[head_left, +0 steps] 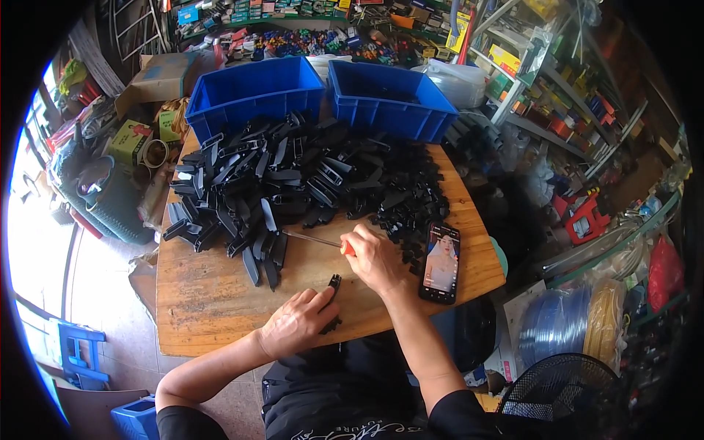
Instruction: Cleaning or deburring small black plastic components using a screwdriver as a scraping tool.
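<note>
My left hand [299,323] is closed around a small black plastic part [335,281] near the front edge of the wooden table [213,308]. One end of the part sticks up past my fingers; the rest is mostly covered. In my right hand [375,258] is a screwdriver [315,238] with a red handle, its thin shaft pointing left toward a heap of long black plastic pieces [271,176]. The screwdriver is apart from the part in my left hand. Smaller black pieces [411,194] form a second heap at the right.
Two blue bins [253,92] [396,110] stand along the table's far edge. A phone [441,264] with a lit screen lies at the right edge. Crowded shelves [528,110] rise at the far right. Coiled tubing [568,326] and a fan [557,385] are at the lower right.
</note>
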Available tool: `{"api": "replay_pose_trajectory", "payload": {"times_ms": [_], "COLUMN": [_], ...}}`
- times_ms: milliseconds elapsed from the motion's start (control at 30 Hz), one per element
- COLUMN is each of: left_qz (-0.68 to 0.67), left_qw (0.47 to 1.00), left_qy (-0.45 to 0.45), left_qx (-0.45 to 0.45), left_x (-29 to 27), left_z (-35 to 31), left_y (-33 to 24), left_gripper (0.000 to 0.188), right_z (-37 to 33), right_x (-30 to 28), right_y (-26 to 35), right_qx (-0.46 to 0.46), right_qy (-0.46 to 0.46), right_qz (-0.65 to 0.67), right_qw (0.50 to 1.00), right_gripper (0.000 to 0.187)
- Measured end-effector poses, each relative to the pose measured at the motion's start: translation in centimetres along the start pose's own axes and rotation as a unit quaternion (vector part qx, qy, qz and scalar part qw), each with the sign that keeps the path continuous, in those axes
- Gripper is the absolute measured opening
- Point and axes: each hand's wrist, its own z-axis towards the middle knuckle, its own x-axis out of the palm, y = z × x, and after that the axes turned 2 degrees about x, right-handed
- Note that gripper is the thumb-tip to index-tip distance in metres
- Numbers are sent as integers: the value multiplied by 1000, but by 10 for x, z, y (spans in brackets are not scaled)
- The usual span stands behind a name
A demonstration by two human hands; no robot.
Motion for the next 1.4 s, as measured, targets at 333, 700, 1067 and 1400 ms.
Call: {"api": "replay_pose_trajectory", "payload": {"times_ms": [333, 700, 1067, 1400], "left_qz": [122, 141, 128, 127], "left_qw": [992, 986, 988, 991], "left_qy": [-26, -68, -71, -39], "left_qx": [-30, 48, 44, 36], "left_x": [21, 24, 26, 22], "left_z": [13, 3, 7, 3], "left_y": [-6, -2, -5, 0], "left_gripper": [41, 35, 30, 36], "right_z": [-12, -12, 12, 17], "right_x": [-22, -30, 13, -3], "right_y": [22, 48, 35, 39], "right_qx": [40, -4, 84, 29], "right_qy": [48, 111, -43, -189], "right_qz": [203, 69, 472, 563], "right_qw": [977, 991, 877, 804], "right_gripper": [10, 7, 21, 13]}}
